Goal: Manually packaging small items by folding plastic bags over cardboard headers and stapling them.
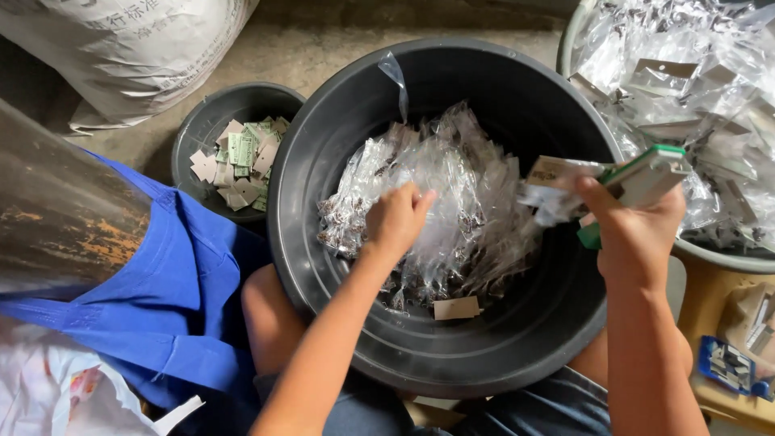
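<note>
Cellophane packets (pixel 436 210) lie heaped in the big black tub (pixel 517 339) on my lap. Left to right: small basin of paper tags (pixel 239 158); my left hand (pixel 395 222), fingers curled down into the heap, pinching film. Risk as I judge it: slippery film drags neighbours out. My right hand (pixel 634 234), wrist raised over the rim, is closed around a green-and-white stapler (pixel 646 179), thumb pinning one tagged packet (pixel 553 190), which could slide free.

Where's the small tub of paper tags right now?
In the head view, the small grey tub sits upper left, touching the big black basin, left of the left hand.
</note>
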